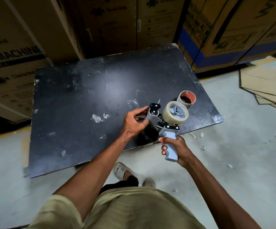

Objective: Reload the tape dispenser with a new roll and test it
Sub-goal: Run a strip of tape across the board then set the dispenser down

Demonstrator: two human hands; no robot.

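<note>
Khaki shirt fills the bottom of frame, nearest the lens; person stands over a low black table. Right hand, lower right of centre, fingers wrapped closed round the grey handle of the tape dispenser. Left hand, centre frame, thumb and forefinger pinched at the dispenser's front roller, likely on the tape end, though the clear film can't be made out there. New clear roll already seated on the hub, dispenser held just above the table's near right edge. Empty cardboard core stands on the table just behind. Cartons stacked along the upper frame. Judgement: swap done; threading past roller and blade under way; test pull still left.
</note>
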